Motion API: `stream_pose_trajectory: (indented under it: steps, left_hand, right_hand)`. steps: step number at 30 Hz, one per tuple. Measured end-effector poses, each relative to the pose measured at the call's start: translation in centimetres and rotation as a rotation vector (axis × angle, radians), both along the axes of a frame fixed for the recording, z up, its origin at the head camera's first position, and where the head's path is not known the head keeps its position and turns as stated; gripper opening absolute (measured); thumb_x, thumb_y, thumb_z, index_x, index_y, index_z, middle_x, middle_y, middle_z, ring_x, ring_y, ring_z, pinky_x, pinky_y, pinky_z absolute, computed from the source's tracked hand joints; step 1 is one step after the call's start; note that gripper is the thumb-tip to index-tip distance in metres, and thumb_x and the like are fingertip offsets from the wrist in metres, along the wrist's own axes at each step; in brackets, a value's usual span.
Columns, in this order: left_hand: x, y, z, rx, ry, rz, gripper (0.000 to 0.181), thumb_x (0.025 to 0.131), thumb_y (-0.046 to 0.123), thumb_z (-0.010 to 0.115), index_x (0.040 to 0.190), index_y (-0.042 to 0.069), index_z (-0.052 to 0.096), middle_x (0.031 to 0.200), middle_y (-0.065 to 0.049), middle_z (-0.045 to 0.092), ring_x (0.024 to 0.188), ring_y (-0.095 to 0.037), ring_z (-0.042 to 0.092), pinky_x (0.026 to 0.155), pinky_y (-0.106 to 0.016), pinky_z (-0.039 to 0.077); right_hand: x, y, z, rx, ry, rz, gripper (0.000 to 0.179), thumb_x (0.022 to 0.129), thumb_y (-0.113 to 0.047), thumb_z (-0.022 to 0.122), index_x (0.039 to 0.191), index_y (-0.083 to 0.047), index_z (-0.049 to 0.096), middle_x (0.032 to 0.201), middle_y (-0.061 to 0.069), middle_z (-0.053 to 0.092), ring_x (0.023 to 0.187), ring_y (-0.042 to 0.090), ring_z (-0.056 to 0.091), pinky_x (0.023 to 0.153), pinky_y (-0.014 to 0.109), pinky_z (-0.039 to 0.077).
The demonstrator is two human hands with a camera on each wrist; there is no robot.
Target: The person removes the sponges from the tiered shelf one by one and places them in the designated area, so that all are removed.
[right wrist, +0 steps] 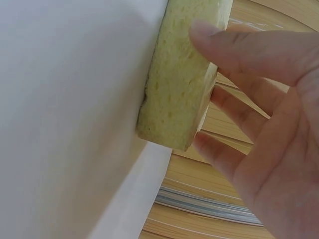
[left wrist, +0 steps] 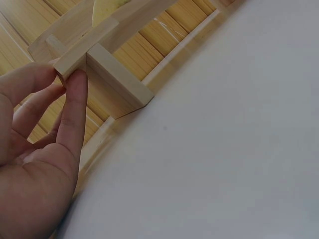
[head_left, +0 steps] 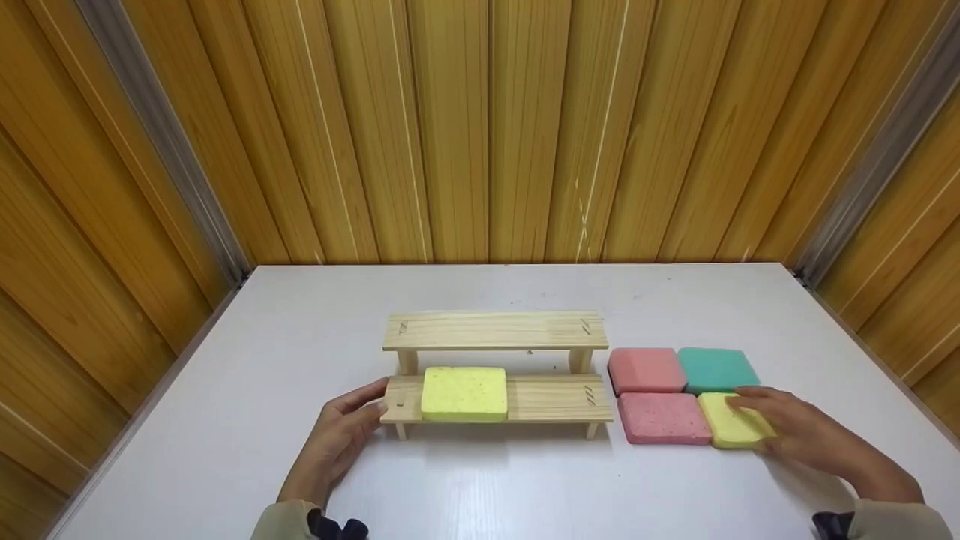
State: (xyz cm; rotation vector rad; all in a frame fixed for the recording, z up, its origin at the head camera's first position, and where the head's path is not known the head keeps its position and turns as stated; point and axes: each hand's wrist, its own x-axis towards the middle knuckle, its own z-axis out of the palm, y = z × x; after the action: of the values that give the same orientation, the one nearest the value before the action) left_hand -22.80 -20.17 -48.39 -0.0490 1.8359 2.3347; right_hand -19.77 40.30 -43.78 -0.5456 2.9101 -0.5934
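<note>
A two-tier wooden stand [head_left: 547, 405] is in the middle of the head view, a yellow sponge [head_left: 465, 394] lying flat on its lower step. At that step's left end my left hand [head_left: 339, 435] pinches the board between thumb and fingers; the left wrist view shows the grip on the board's corner [left wrist: 79, 59]. Over on the right, my right hand [head_left: 810, 442] holds a second yellow sponge [head_left: 727, 424] on the table, fingers over its top. In the right wrist view the thumb lies against that sponge's side [right wrist: 174, 84].
Left of and behind the second yellow sponge, two pink sponges [head_left: 664, 418] and a green sponge [head_left: 718, 369] lie packed against it, right of the stand. The white table [head_left: 480, 487] meets wood-look panel walls [head_left: 450, 135] at the back and sides.
</note>
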Motion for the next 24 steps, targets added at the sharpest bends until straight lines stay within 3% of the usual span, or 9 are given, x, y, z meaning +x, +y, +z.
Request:
stream_pose_trajectory:
  steps: [6,14,21,24]
  left_hand:
    - [-0.06,0.05,0.09,-0.007,0.001,0.004,0.056,0.087,0.001,0.063,0.139,-0.005,0.044,0.147,-0.021,0.040,0.121,-0.021,0.057,0.100,-0.026,0.050]
    - [-0.08,0.06,-0.05,-0.028,0.000,0.015,0.056,0.086,0.002,0.064,0.139,-0.003,0.045,0.146,-0.021,0.041,0.121,-0.021,0.057,0.100,-0.025,0.050]
    - [-0.06,0.03,-0.06,-0.021,0.000,0.013,0.056,0.086,0.002,0.064,0.139,-0.003,0.045,0.147,-0.021,0.040,0.121,-0.021,0.057,0.100,-0.026,0.050]
    - [-0.06,0.01,-0.05,-0.016,-0.002,0.011,0.056,0.086,0.002,0.064,0.139,-0.003,0.045,0.147,-0.021,0.040,0.121,-0.022,0.056,0.100,-0.026,0.050]
  right_hand:
    - [-0.20,-0.07,0.17,0.001,-0.047,-0.015,0.057,0.080,-0.005,0.070,0.133,0.002,0.051,0.140,0.031,0.042,0.126,0.058,0.034,0.093,0.076,0.034]
    - [-0.03,0.15,-0.48,0.021,0.089,0.027,0.055,0.076,-0.006,0.072,0.129,-0.004,0.057,0.134,0.027,0.051,0.118,0.045,0.045,0.091,0.066,0.045]
    - [-0.07,0.13,-0.43,0.001,0.057,0.010,0.057,0.078,-0.012,0.074,0.131,-0.002,0.055,0.134,0.028,0.050,0.119,0.052,0.042,0.091,0.069,0.043]
    - [-0.01,0.11,-0.35,0.017,0.092,0.007,0.058,0.079,-0.020,0.075,0.130,-0.002,0.056,0.132,0.026,0.052,0.119,0.045,0.046,0.090,0.066,0.045]
